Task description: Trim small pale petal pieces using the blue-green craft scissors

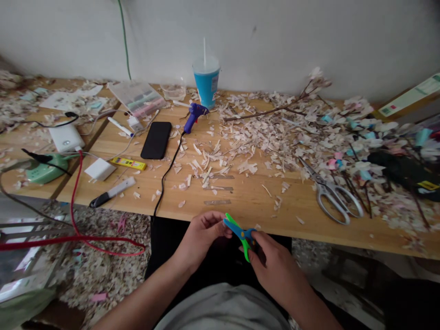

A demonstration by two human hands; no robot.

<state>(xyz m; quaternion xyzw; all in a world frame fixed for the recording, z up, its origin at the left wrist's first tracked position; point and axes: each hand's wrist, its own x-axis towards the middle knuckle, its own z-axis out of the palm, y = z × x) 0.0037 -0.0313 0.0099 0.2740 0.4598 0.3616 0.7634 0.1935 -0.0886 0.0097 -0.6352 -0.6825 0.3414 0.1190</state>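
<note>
In my right hand (275, 261) is a small pair of blue and green scissors (242, 233), fingers and thumb at the handles. The blades stand a little apart and point up and left, toward the fingertips of my left hand (206, 233). That hand is closed in a pinch just past the table's front edge, over my lap. Whatever lies between its fingers is too small or hidden to make out. Pale dry petals and scraps (247, 167) lie on the wooden table (247, 206) ahead of both hands.
A purple glue gun (192, 118), a black phone (156, 140) and a blue cup with straw (206, 85) stand or lie ahead. Large silver scissors (333, 197) rest at right, near a petal-strewn twig (268, 112). Chargers, a green power strip (48, 169) and a red cable (77, 183) occupy the left.
</note>
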